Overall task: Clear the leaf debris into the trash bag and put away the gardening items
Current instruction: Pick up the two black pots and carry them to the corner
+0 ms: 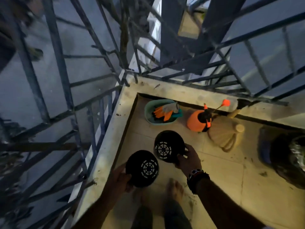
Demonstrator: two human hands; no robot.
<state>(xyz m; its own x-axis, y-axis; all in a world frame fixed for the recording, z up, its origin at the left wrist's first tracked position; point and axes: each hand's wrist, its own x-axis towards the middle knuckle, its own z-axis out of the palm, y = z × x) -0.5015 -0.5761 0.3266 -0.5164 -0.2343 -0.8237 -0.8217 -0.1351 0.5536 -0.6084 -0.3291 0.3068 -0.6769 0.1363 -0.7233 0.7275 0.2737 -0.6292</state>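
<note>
1. While I stand barefoot in the balcony corner, my left hand [121,178] is wrapped around the rim of a black plastic pot [142,168], tilted so its slotted bottom faces me.
2. My right hand [188,160] clasps a second black pot [168,146] by its side, fingers [181,156] curled onto the rim, slotted base also showing; beaded bracelets [197,177] sit on that wrist.
3. Both pots are held above the tiled floor [219,176], close together but apart.
4. Against the far ledge sits a teal basin [149,119] holding orange-and-grey gloves [165,111].
5. Just right of it stands an orange sprayer [197,120], touching a straw broom [224,134] leaning on the wall.
6. At the right edge, a dark trash bag [287,156] sits open on the floor.
7. Bits of leaf debris [263,174] dot the tiles near it.
8. Metal railing [92,90] surrounds the corner.
</note>
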